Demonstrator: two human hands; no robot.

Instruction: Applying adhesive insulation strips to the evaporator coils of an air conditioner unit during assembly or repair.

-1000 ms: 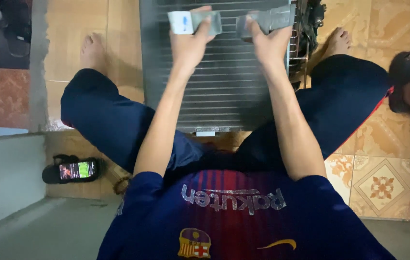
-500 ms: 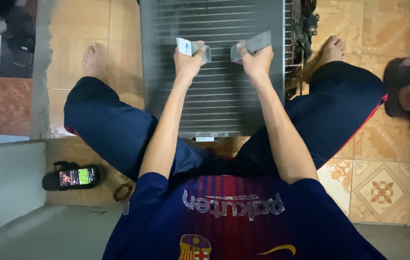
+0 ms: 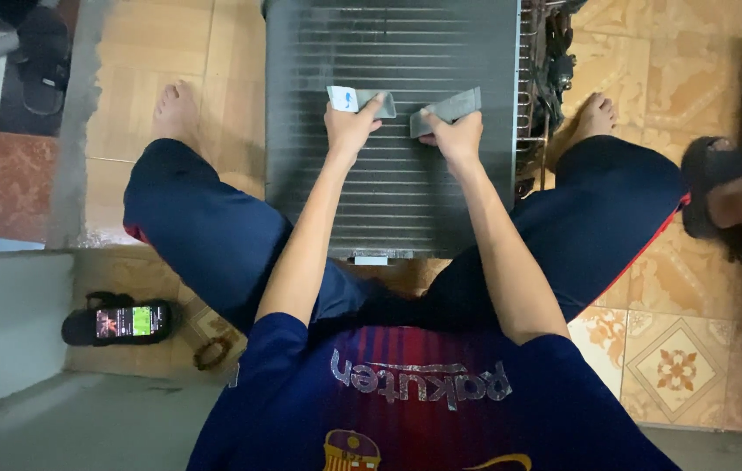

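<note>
Finned coil panel [image 3: 388, 174], grey, flat on tiled floor [image 3: 676, 349]. Left hand [image 3: 350, 129] fingers grasping grey fin comb [image 3: 360, 100]; right hand [image 3: 454, 138] grasping second comb [image 3: 448, 109], both pressed on fins.

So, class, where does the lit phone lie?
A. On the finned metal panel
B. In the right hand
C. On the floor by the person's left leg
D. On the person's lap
C: the phone lies screen up on the floor beside the left leg.
</note>
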